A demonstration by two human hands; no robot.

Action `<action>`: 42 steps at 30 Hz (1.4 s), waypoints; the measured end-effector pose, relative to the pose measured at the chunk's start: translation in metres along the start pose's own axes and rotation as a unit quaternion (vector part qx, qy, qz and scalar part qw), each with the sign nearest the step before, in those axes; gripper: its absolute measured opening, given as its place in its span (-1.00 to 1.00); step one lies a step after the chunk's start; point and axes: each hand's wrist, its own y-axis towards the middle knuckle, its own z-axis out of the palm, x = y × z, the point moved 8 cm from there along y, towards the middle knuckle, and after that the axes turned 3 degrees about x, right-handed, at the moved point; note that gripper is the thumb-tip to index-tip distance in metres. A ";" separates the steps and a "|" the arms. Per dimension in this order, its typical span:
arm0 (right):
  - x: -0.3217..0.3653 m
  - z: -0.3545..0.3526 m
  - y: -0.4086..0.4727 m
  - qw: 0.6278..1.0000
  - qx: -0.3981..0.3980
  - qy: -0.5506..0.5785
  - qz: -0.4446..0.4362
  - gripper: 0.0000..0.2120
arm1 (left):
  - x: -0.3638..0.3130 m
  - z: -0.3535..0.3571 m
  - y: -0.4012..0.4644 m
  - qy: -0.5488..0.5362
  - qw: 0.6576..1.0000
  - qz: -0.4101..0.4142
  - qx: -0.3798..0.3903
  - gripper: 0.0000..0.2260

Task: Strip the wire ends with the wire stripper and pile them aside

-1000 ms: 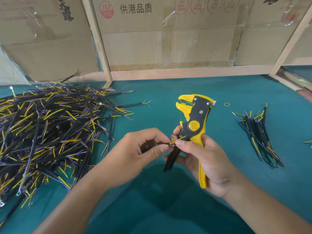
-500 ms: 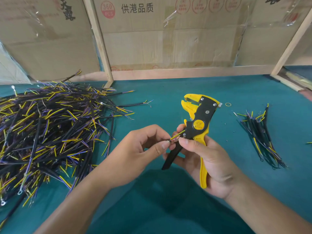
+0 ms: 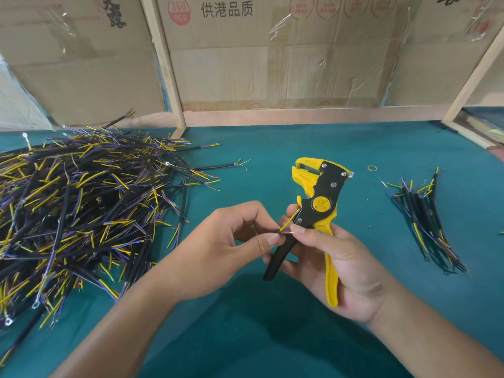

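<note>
A: Left hand (image 3: 231, 241) pinches the wire (image 3: 286, 226); right hand (image 3: 335, 257) grips the wire stripper (image 3: 319, 211).
B: Wire points up-right, below the stripper's head. Tip seems bare.

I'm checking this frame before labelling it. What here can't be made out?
- Wire body: head view, hidden inside the left hand; only its tips show.
- Wire stripper black handle: partly covered by the right hand.
- Big wire pile: cut off by the left edge.
- Small pile: its near ends are blurred.
- Stripper's round label: print too small to read.
</note>
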 end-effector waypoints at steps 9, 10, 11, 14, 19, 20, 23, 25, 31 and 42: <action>0.009 -0.005 -0.002 0.988 -0.055 -0.135 -0.054 -0.82 | -0.003 0.000 0.000 0.110 0.989 -0.004 -0.100 -0.87; 0.011 -0.006 -0.003 0.985 -0.061 -0.146 -0.063 -0.82 | -0.005 0.001 0.000 0.120 0.987 0.003 -0.104 -0.88; 0.012 -0.006 -0.004 0.984 -0.064 -0.152 -0.070 -0.82 | -0.007 0.002 -0.001 0.130 0.986 0.008 -0.105 -0.88; 0.014 -0.005 -0.005 0.981 -0.067 -0.164 -0.084 -0.83 | -0.012 0.003 -0.001 0.147 0.982 0.011 -0.122 -0.92; 0.013 -0.006 -0.004 0.976 -0.070 -0.182 -0.096 -0.82 | -0.014 0.008 -0.003 0.215 0.966 -0.007 -0.142 -0.98; 0.013 -0.006 -0.004 0.975 -0.071 -0.189 -0.096 -0.81 | -0.014 0.009 -0.003 0.244 0.960 -0.013 -0.138 -0.98; 0.014 -0.007 -0.005 0.969 -0.079 -0.208 -0.104 -0.83 | -0.015 0.011 -0.003 0.279 0.953 -0.025 -0.117 -0.92; 0.015 -0.008 -0.005 0.964 -0.087 -0.227 -0.111 -0.86 | -0.017 0.010 -0.003 0.292 0.950 -0.033 -0.108 -0.84; 0.014 -0.003 -0.005 0.962 -0.081 -0.234 -0.112 -0.85 | -0.018 0.012 -0.003 0.310 0.943 -0.033 -0.120 -0.86; 0.012 -0.008 -0.002 0.983 -0.079 -0.150 -0.075 -0.89 | -0.017 0.018 -0.002 0.263 0.960 0.025 -0.091 -0.90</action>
